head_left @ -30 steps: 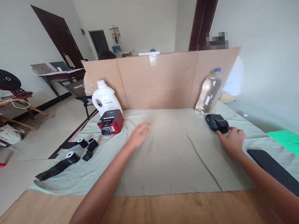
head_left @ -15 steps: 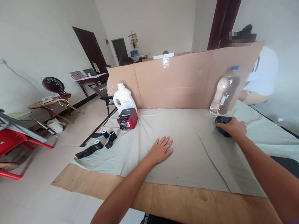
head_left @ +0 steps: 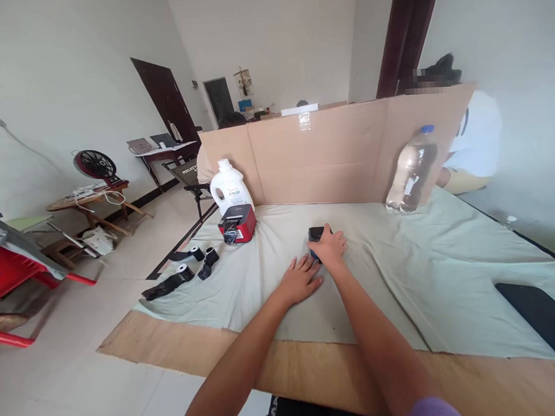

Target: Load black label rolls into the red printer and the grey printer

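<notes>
My right hand [head_left: 328, 247] is closed over a small black device [head_left: 315, 234] in the middle of the pale green cloth [head_left: 429, 268]. My left hand [head_left: 300, 280] lies flat on the cloth just beside it, fingers spread, holding nothing. A red and black label printer [head_left: 237, 224] stands to the left, in front of a white jug [head_left: 228, 186]. Several black tape rolls [head_left: 187, 268] lie near the cloth's left edge.
A cardboard screen [head_left: 335, 152] stands across the back of the table, with a clear water bottle [head_left: 408, 171] leaning at its right. A black flat pad [head_left: 544, 321] lies at the right. A person in white [head_left: 473, 139] sits behind the screen. Chairs, a fan and small tables fill the left floor.
My right hand has carried the black device from beside the bottle at the right to the middle of the cloth, next to my left hand. The left hand has stayed flat.
</notes>
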{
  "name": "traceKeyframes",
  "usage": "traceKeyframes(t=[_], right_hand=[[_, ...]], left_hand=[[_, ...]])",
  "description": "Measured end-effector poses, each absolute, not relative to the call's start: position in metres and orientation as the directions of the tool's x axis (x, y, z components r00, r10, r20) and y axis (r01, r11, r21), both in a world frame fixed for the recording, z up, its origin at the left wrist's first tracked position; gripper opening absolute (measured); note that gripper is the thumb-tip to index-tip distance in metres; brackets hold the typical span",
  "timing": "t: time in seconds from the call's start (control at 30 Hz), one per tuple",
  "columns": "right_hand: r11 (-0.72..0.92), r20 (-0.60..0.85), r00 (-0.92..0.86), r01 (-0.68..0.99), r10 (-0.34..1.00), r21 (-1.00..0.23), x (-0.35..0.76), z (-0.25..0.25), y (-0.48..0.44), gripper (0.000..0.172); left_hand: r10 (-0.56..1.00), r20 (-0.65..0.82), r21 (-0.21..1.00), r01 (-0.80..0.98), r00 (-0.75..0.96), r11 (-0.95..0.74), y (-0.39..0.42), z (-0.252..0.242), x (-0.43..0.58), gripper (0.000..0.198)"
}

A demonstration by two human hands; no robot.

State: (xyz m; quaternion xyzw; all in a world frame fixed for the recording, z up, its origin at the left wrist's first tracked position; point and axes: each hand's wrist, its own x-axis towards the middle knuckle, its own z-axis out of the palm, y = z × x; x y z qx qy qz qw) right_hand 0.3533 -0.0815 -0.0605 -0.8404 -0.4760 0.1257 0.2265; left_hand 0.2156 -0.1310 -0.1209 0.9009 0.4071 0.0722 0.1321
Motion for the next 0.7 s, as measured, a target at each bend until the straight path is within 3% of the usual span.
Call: traceKeyframes(t=[0.1, 0.2, 0.33, 0.4, 0.47, 0.57, 0.7], right_hand=[[-0.460, 0.052, 0.551, 0.743, 0.833, -0.486, 0.345, -0.068, -0.083, 0.089], [-0.462, 0.049, 0.548, 0.747, 0.835, -0.478, 0.345, -0.070, -0.084, 0.093], [-0.436, -0.159, 0.416, 0.750, 0.896, -0.498, 0.370, -0.068, -0.081, 0.108], [-0.364, -0.191, 0.313, 0.725, 0.930, -0.585, 0.391, -0.071, -0.078, 0.097], [-0.232, -0.097, 0.228, 0.694, 0.969, -0.682, 0.410, -0.080, -0.076, 0.077], [-0.040, 0.098, 0.155, 0.701, 0.983, -0.712, 0.428, -0.101, -0.078, 0.057], [-0.016, 0.169, 0.137, 0.819, 0.976, -0.574, 0.427, -0.123, -0.086, 0.051]], left_hand=[[0.743, 0.078, 0.359, 0.676, 0.665, -0.643, -0.131, -0.115, 0.212, 0.053], [0.761, 0.163, 0.431, 0.648, 0.629, -0.628, -0.129, -0.108, 0.205, 0.031], [0.771, 0.238, 0.499, 0.607, 0.590, -0.619, -0.125, -0.105, 0.196, 0.023], [0.789, 0.253, 0.509, 0.617, 0.560, -0.601, -0.124, -0.107, 0.194, 0.022], [0.820, 0.257, 0.511, 0.648, 0.511, -0.564, -0.124, -0.109, 0.195, 0.020], [0.854, 0.240, 0.493, 0.700, 0.462, -0.517, -0.122, -0.114, 0.200, 0.044], [0.841, 0.202, 0.462, 0.709, 0.501, -0.533, -0.117, -0.119, 0.211, 0.070]])
